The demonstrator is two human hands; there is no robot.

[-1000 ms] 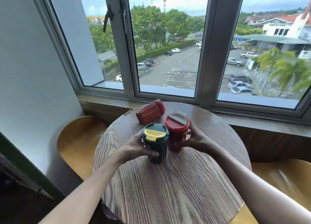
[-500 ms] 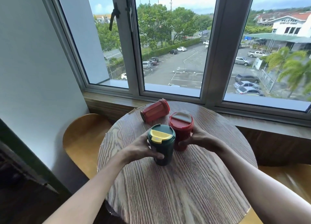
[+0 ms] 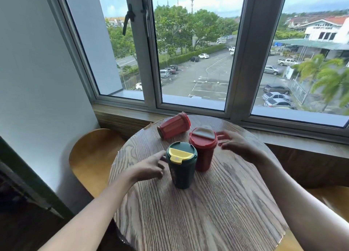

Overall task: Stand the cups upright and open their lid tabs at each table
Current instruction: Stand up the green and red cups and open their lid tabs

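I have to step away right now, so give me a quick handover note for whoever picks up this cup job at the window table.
Left hand: open, empty, beside the green cup.
Right hand: open, empty, just right of the red cup.
Green cup with yellow tab and red cup with white tab stand upright, close together on the round table.
A third red cup lies on its side behind them, near the window.
Done: two cups upright.
Left: stand the third cup up, then open the tabs; both visible tabs look closed.
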